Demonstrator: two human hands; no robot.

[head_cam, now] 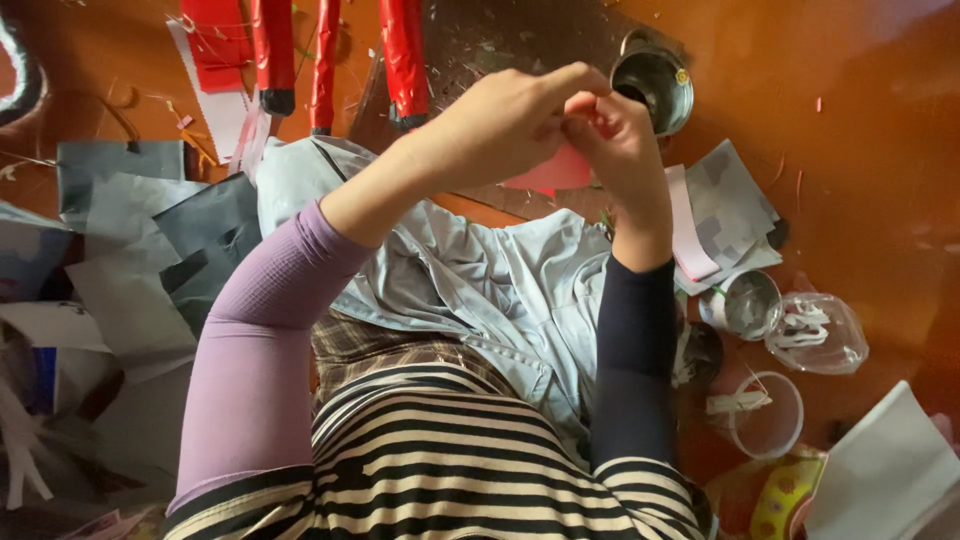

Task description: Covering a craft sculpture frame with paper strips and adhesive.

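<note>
Pinching a small piece of pink-red paper (560, 170) between them, the left hand (500, 125) and the right hand (615, 140) meet fingertip to fingertip above the lap, both closed on the paper's upper edge. The paper hangs below the fingers, partly hidden by them, so its full shape is hard to tell.

Under the forearms lies a pale blue-grey cloth (500, 280) spread over the lap, and it covers much of the orange-brown surface (870, 150) there. A dark board (500, 45) lies on the surface behind the hands. Just beyond the right hand stands a small steel cup (655, 85), open side up. At the top, three red-wrapped sticks (400, 60) lie side by side, with a red sheet (215, 35) to their left. Grey and black paper sheets (150, 230) pile up on the left.

On the right, a stack of grey and white paper pieces (735, 205) lies near a pink strip (690, 225). Below these sit a small round tin (750, 305), a clear plastic bag of white paper curls (815, 330) and a clear plastic cup (770, 415). A yellow patterned package (785, 495) shows at the lower right edge, beside a white folded sheet (885, 470).
</note>
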